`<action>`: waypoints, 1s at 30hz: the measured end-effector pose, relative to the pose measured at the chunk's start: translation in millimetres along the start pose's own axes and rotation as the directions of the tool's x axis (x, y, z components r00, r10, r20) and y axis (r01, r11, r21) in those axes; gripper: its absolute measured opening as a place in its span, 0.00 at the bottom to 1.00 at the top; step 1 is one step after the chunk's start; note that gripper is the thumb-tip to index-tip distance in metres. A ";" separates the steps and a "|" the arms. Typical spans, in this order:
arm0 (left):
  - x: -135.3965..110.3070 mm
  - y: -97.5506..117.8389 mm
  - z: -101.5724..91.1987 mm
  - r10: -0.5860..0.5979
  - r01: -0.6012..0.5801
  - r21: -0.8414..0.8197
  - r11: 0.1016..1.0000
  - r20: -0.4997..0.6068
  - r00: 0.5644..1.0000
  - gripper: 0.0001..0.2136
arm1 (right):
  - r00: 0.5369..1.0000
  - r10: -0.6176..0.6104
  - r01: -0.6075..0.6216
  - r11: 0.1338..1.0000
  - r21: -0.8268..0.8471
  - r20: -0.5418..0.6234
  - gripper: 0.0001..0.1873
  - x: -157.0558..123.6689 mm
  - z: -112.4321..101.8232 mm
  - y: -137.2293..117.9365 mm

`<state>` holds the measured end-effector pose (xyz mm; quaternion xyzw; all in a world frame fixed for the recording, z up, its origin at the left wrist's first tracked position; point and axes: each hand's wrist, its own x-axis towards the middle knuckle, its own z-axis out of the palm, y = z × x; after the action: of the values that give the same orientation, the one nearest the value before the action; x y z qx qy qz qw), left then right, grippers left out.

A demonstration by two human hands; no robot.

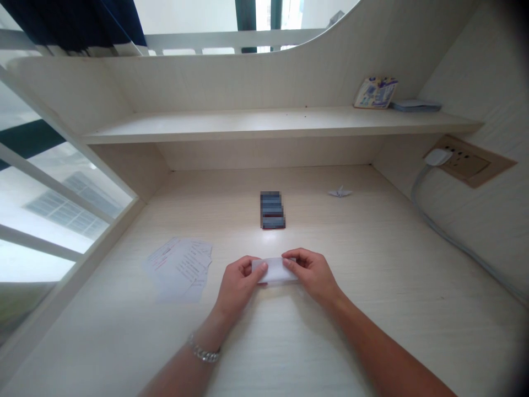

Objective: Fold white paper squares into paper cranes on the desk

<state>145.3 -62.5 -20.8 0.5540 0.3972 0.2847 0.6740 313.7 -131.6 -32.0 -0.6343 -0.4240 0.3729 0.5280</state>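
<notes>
A folded piece of white paper (pixel 275 271), wide and low in shape, is held between both hands above the desk. My left hand (pixel 238 284) pinches its left end, thumb on the near face and fingers behind. At the right end, my right hand (pixel 314 274) grips the upper edge between thumb and fingers. Straight ahead lies a dark phone-like object (pixel 272 210), its face blurred out. Farther off to the right sits a small white folded paper crane (pixel 340 192).
Several loose sheets with writing (pixel 182 267) lie fanned on the desk at left. A shelf (pixel 248 122) spans the back, bearing a colourful packet (pixel 376 92) and a flat pad (pixel 415 105). A white plug (pixel 438 157) with a grey cable (pixel 450 240) hangs at right.
</notes>
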 end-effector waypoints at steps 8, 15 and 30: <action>0.7 -1.2 0.1 -0.007 0.007 0.001 1.000 -0.013 1.000 0.11 | 1.000 0.005 -0.005 1.000 0.002 0.003 0.10 -0.5 -0.8 -3.3; 0.9 -3.3 -3.4 0.017 -0.017 0.023 1.000 0.012 1.000 0.11 | 1.000 -0.001 0.001 0.999 -0.041 0.008 0.11 -1.2 -1.8 -3.8; 1.9 -7.6 -6.8 0.086 -0.084 0.139 0.987 -0.003 0.996 0.15 | 0.999 0.006 -0.005 1.000 -0.016 0.039 0.11 -1.7 -3.4 -6.6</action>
<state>140.1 -59.1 -29.1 0.6146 0.3952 0.2875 0.6193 315.2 -133.9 -24.8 -0.6322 -0.4354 0.3834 0.5136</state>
